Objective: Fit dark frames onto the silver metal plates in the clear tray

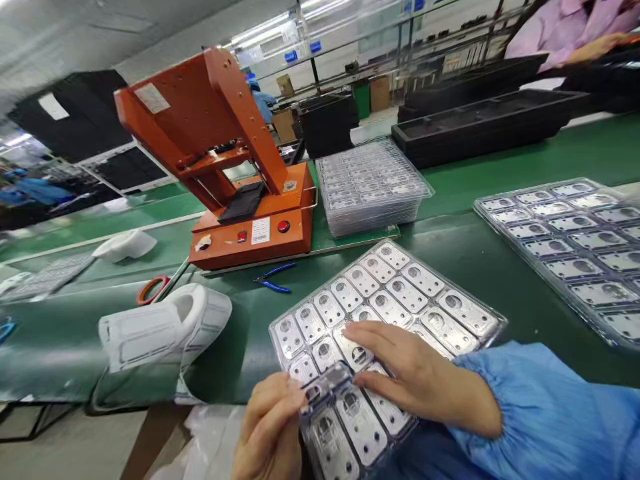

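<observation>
A clear plastic tray (493, 323), filled with rows of silvery metal plates with a round mark and small holes, lies at an angle at the table's near edge. At its lower left, my left hand (273, 423) is closed, thumb and fingers pinching one small metal plate (327, 385) that is tilted up on edge above the others. My right hand (407, 373) reaches over the tray with its fingers apart. Its index fingertip touches a plate in the tray, and the thumb is close to the tilted plate; whether it touches is unclear.
Behind the tray stand an orange press machine (250, 227) and a stack of filled clear trays (375, 180). Blue nippers (275, 277), a label roll (165, 327) and red tape (153, 290) lie left. Another filled tray (565, 247) is right; black trays (485, 127) and a person (570, 33) are beyond.
</observation>
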A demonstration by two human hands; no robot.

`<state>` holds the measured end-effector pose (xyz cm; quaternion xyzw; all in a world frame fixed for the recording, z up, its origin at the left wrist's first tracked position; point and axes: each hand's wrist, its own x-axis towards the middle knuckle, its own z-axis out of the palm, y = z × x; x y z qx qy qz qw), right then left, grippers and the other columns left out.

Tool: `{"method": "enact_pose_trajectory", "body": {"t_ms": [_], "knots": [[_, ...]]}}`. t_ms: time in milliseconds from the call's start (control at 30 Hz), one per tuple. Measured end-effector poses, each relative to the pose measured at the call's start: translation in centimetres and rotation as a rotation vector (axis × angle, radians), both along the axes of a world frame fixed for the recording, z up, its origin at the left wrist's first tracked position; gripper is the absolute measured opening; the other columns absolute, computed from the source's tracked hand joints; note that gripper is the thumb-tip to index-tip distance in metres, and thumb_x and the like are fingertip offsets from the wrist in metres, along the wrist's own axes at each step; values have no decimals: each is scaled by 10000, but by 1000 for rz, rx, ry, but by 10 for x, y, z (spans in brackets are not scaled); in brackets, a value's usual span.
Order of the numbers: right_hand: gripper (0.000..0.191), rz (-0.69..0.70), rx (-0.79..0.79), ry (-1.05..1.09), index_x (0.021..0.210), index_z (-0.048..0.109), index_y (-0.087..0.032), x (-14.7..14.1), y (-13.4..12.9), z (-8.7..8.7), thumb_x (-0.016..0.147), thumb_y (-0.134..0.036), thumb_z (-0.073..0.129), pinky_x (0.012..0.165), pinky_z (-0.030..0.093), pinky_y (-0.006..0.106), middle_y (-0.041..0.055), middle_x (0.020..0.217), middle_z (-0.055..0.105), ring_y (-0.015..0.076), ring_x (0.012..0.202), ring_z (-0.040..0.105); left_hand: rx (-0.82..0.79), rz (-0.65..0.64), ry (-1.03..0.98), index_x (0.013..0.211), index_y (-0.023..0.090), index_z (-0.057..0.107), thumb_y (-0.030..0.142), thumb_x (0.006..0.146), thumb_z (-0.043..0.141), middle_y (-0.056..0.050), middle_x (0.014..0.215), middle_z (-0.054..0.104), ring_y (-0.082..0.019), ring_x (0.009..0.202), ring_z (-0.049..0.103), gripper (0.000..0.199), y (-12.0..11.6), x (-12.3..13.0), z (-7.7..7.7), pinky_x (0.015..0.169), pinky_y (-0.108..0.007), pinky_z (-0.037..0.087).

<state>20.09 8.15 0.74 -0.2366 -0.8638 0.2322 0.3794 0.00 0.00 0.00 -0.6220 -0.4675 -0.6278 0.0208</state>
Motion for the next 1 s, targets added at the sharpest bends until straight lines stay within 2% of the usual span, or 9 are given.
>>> {"method": "enact_pose_trajectory", "body": {"t_ms": [100, 200, 300, 400, 467, 567, 667, 733, 1000], "knots": [[219, 87, 87, 125, 1111, 560, -125, -5, -2, 4, 898, -139, 509, 765, 551, 258, 83, 1013, 692, 151, 879, 647, -79, -85, -48, 813, 221, 725, 42, 742, 644, 3, 775, 676, -152, 763, 637, 209, -3, 2, -4, 769, -285, 501], [180, 61, 260, 178, 1057, 574, -105, -6, -4, 7, 894, -93, 497, 613, 549, 243, 95, 946, 713, 147, 747, 661, -282, -58, -238, 916, 241, 733, 248, 780, 681, -39, 918, 702, -178, 854, 647, 147, -7, 9, -3, 778, -271, 521], [218, -14, 425, 107, 1088, 573, -49, -5, -5, 10, 906, -79, 458, 645, 565, 283, 151, 987, 706, 190, 825, 678, -547, -84, -553, 1102, 231, 680, 583, 674, 679, -95, 1058, 688, -228, 825, 675, 554, -10, 23, 4, 649, -274, 562], [218, -17, 426, 28, 1073, 592, -37, -7, -5, 10, 910, -91, 457, 683, 571, 303, 151, 972, 707, 208, 861, 675, -744, 47, -764, 1164, 224, 637, 578, 684, 676, -42, 890, 710, -141, 556, 657, 598, -12, 35, 11, 549, -220, 543], [223, 37, 299, 26, 1088, 590, -61, -8, -5, 9, 897, -98, 482, 705, 567, 298, 128, 991, 702, 197, 873, 665, -809, 180, -783, 1207, 217, 609, 528, 730, 663, -17, 834, 713, -103, 517, 639, 572, -12, 38, 14, 569, -178, 530], [305, 92, -98, 75, 1162, 562, -118, -5, -5, 10, 863, -103, 503, 735, 554, 262, 85, 1023, 690, 157, 884, 649, -822, 229, -750, 1220, 185, 605, 545, 721, 658, -36, 829, 728, -130, 603, 665, 618, -10, 35, 14, 577, -169, 530], [280, 72, -557, 88, 1114, 607, -148, 0, -5, 15, 848, -164, 524, 607, 526, 190, 51, 932, 697, 122, 774, 648, -822, 261, -686, 1218, 179, 609, 532, 735, 649, -41, 830, 735, -131, 623, 664, 600, -9, 29, 10, 577, -166, 531], [218, 72, -759, 52, 1023, 657, -162, 1, -4, 18, 841, -219, 550, 535, 485, 169, 29, 846, 695, 108, 693, 630, -824, 282, -624, 1220, 185, 609, 528, 752, 633, -38, 832, 737, -121, 618, 660, 581, -9, 26, 7, 598, -163, 531], [57, 84, -937, 37, 800, 609, -136, -8, -9, 11, 779, -163, 563, 484, 422, 148, -7, 675, 630, 73, 568, 562, -816, 327, -503, 1188, 185, 625, 526, 772, 599, -41, 831, 729, -147, 617, 672, 538, -7, 43, 12, 633, -222, 550]]}}
